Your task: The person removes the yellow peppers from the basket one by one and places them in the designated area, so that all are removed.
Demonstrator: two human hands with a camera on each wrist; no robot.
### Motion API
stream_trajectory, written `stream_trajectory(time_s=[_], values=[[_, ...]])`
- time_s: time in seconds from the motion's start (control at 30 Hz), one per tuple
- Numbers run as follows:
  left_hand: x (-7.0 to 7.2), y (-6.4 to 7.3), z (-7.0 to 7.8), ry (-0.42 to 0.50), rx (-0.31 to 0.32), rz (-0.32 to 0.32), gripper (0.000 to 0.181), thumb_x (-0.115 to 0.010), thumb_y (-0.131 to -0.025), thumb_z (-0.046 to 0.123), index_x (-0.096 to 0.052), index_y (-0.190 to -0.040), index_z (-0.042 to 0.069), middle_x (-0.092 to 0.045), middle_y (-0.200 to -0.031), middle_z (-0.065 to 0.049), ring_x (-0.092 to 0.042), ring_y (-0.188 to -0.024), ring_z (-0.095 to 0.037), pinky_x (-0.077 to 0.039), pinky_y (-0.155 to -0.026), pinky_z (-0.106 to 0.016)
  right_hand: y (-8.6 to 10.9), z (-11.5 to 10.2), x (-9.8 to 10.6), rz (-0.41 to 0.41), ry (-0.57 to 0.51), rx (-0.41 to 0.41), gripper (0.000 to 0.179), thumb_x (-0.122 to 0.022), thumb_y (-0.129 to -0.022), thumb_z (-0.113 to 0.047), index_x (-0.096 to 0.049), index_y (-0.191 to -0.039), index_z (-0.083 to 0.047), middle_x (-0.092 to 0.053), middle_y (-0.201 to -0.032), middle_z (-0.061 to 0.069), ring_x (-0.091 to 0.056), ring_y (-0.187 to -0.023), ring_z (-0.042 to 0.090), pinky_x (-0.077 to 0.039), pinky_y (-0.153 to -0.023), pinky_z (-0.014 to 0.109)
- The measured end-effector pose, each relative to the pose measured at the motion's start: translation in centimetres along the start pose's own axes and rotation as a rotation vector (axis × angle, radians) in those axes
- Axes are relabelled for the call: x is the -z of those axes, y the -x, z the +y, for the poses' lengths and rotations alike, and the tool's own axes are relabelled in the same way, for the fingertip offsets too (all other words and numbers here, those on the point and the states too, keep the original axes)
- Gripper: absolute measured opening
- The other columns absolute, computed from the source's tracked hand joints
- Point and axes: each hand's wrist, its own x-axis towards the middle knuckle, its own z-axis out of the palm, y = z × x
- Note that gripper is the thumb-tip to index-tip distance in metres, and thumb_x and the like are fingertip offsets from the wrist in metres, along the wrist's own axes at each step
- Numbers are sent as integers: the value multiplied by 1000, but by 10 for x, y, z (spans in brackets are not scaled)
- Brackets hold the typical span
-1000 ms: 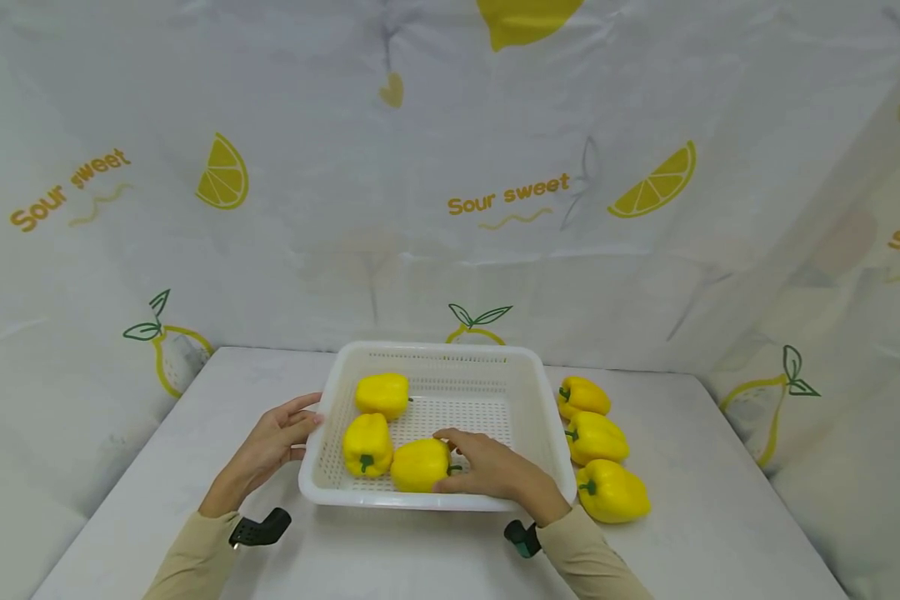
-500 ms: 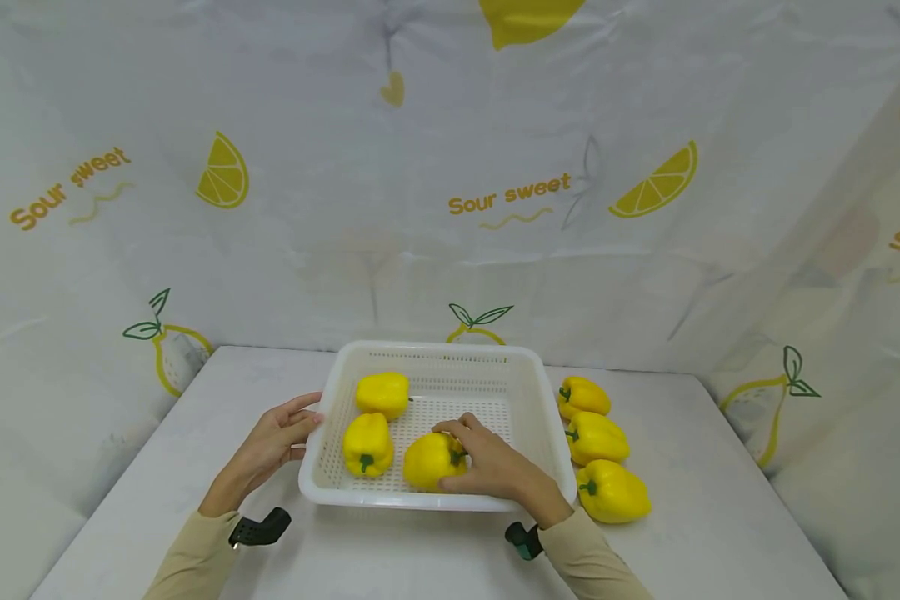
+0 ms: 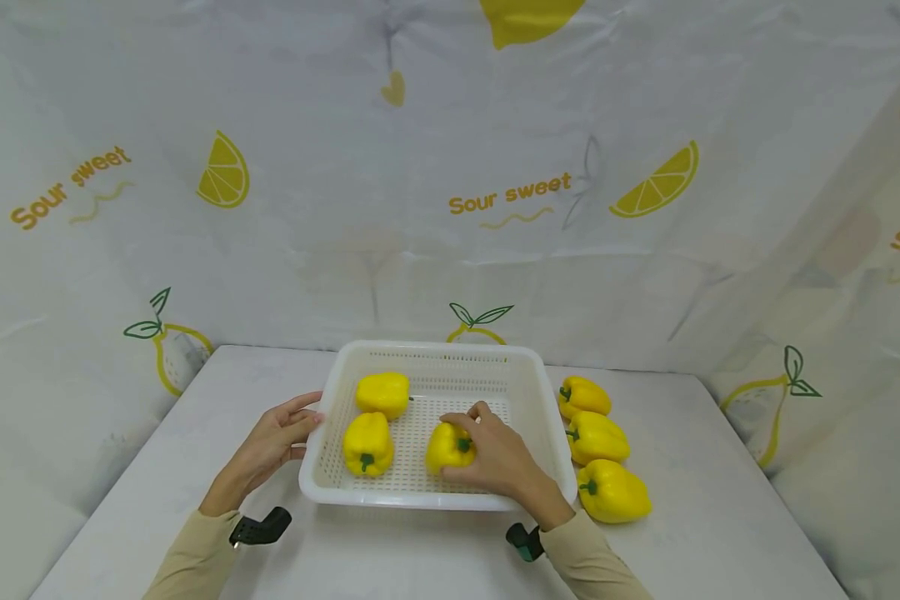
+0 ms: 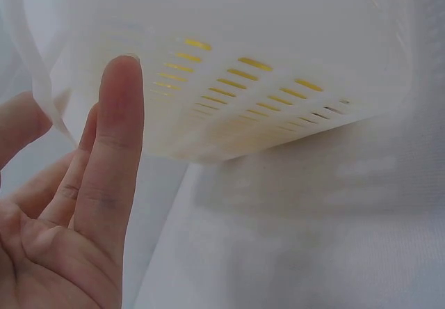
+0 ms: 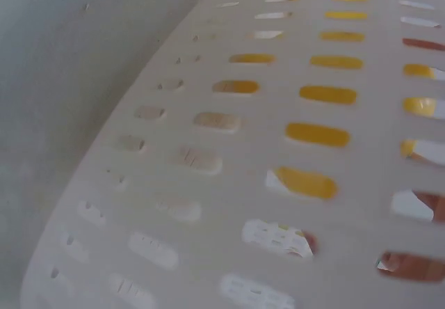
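My left hand (image 3: 270,446) holds the left rim of a white slotted plastic basket (image 3: 435,500). In the left wrist view, one long finger (image 4: 115,142) stands straight outside the basket wall, and another digit meets the rim. My right hand (image 3: 495,454) reaches into the basket, fingers and thumb curled round a yellow bell pepper (image 3: 444,450) near its green stem. Two more yellow bell peppers, a rear one (image 3: 382,394) and a front one (image 3: 367,446), sit at the basket's left side. The right wrist view mostly shows the basket wall (image 5: 271,128), with yellow and parts of the hand through its slots.
Just right of the basket, three yellow bell peppers lie in a row on the white table: a far one (image 3: 585,396), a middle one (image 3: 598,437) and a near one (image 3: 615,492). A lemon-printed white cloth (image 3: 390,283) hangs behind the table.
The bell pepper in my right hand has moved right, away from the front-left pepper, and turned so its stem end faces more forward. My left hand and the basket have stayed put.
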Motion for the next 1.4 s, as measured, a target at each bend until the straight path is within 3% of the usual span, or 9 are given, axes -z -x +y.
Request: stream_trajectory(time_s=[0.2, 0.47, 0.67, 0.97, 1.23, 1.4], values=[[0, 0, 0, 4, 2, -1, 68, -58, -101, 24, -24, -156, 2, -66, -113, 1, -71, -94, -14, -62, -82, -35, -1, 1, -1, -51, -39, -30, 70, -72, -77, -47, -57, -140, -20, -49, -108, 7, -47, -82, 16, -44, -66, 26], [1, 0, 0, 1, -2, -6, 68, -58, -101, 25, -24, -156, 2, -65, -115, -2, -71, -93, -15, -62, -82, -36, -2, 4, -1, -211, -155, -83, 77, -63, -88, -50, -36, -155, -23, -50, -134, 11, -53, -103, 19, -53, -92, 45], [1, 0, 0, -3, 0, -3, 68, -58, -101, 26, -25, -156, 3, -65, -116, -3, -71, -94, -15, -62, -82, -35, -1, 5, 0, -241, -171, -75, 76, -65, -88, -49, -35, -154, -23, -47, -134, 12, -52, -104, 20, -53, -92, 47], [0, 0, 0, -5, 0, -3, 68, -58, -101, 26, -25, -156, 3, -65, -115, -2, -71, -94, -15, -62, -82, -36, -1, 7, -1, -164, -132, 2, 80, -81, -81, -37, -42, -149, -18, -52, -128, 12, -56, -103, 21, -54, -93, 46], [0, 0, 1, -7, 3, -3, 68, -59, -101, 26, -26, -156, 4, -65, -116, -4, -72, -94, -16, -62, -81, -35, 0, 4, -1, -47, -127, -39, 81, -87, -74, -29, -44, -140, -9, -57, -131, 10, -59, -110, 22, -53, -99, 47], [0, 1, 1, -5, 7, -2, 68, -59, -101, 27, -25, -156, 4, -65, -115, -3, -72, -94, -16, -62, -82, -35, -1, 4, -2, -39, -73, -23, 75, -88, -73, -30, -51, -136, -12, -58, -122, 7, -58, -103, 21, -54, -94, 45]])
